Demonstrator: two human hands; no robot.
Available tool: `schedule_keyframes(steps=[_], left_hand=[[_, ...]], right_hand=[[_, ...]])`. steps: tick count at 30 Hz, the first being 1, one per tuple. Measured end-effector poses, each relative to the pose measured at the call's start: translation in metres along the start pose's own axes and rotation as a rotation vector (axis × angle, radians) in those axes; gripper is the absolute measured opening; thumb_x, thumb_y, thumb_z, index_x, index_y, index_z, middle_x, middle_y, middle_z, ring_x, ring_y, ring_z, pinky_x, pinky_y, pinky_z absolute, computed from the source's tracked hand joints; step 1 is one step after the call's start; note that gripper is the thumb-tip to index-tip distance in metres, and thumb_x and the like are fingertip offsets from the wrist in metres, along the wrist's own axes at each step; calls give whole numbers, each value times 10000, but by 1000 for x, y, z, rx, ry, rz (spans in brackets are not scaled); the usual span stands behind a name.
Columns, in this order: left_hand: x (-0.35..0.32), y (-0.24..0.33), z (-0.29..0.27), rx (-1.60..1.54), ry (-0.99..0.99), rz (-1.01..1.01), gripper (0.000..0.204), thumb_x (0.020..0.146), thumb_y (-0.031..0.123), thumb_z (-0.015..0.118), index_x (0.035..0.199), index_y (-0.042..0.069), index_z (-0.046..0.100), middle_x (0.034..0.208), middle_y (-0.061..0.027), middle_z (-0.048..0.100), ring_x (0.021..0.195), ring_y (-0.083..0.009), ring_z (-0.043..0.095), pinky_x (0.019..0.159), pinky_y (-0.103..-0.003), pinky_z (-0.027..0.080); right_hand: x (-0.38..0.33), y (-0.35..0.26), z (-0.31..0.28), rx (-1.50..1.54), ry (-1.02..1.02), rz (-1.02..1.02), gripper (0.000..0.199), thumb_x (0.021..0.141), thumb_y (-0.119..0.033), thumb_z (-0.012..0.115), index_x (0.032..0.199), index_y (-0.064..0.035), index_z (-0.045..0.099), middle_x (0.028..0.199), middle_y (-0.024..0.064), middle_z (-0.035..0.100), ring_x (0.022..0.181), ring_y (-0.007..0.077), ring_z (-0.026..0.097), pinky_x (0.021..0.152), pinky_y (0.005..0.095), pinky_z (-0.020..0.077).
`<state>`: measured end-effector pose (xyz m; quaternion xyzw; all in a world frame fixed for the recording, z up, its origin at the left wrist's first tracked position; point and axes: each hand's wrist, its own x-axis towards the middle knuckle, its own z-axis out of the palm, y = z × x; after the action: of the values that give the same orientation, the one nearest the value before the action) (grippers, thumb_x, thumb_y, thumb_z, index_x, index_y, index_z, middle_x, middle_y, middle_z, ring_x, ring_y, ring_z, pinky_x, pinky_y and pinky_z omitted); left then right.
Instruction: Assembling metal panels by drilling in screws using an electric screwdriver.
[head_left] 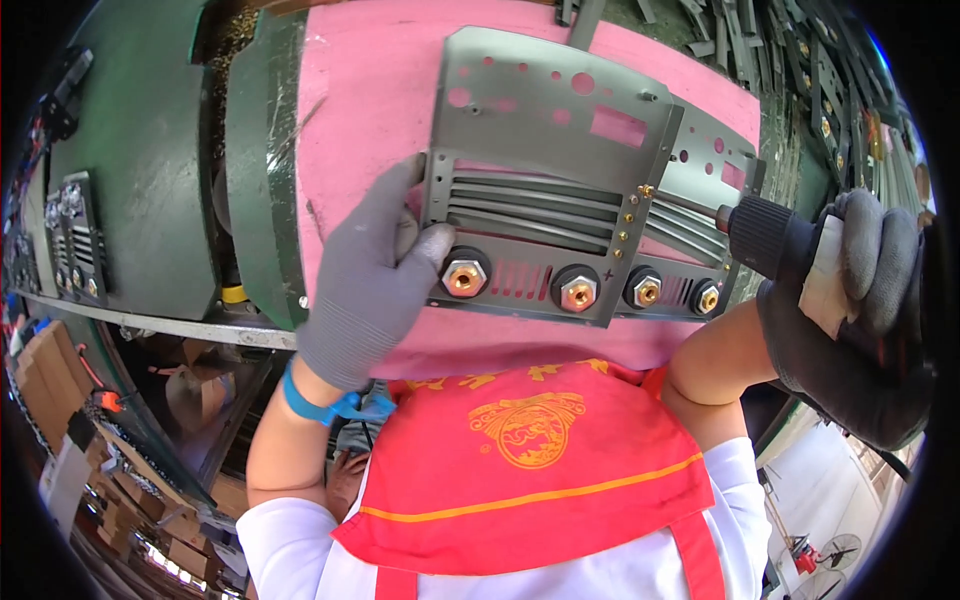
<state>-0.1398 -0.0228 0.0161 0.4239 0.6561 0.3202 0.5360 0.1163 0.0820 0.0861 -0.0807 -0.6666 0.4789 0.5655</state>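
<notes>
My left hand, in a grey glove, grips the left edge of a grey metal panel, with the thumb on its face. The panel has round holes, a rectangular cutout, slats and two black-ringed brass connectors along its near side. My right hand, also gloved, is wrapped round a black power screwdriver. Its long bit reaches left to the small brass fittings at the panel's right edge; exact contact is hard to make out. A second similar panel lies alongside, partly beneath the first.
Pink sheeting covers the bench under the panels. Loose metal strips are piled at the far right. Another fitted panel stands on the green surface at left. Cardboard boxes sit lower left, and a fan lower right.
</notes>
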Motion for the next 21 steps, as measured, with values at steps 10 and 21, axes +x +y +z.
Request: schedule_keyframes(steps=[10, 21], left_hand=[[-10, -8, 4, -2, 66, 22, 487, 893, 5, 565, 1373, -23, 489, 747, -16, 484, 657, -75, 435, 607, -233, 397], [2, -26, 2, -206, -16, 224, 545, 888, -7, 523, 1419, -44, 404, 1065, -174, 630, 821, -146, 593, 751, -270, 488]], right_hand=[[9, 10, 59, 41, -87, 111, 364, 793, -29, 557, 1112, -115, 404, 909, 64, 395, 736, 204, 456, 626, 351, 405], [37, 61, 99, 44, -229, 253, 180, 840, -136, 516, 980, -94, 412, 801, 46, 370, 665, 180, 398, 608, 331, 361]])
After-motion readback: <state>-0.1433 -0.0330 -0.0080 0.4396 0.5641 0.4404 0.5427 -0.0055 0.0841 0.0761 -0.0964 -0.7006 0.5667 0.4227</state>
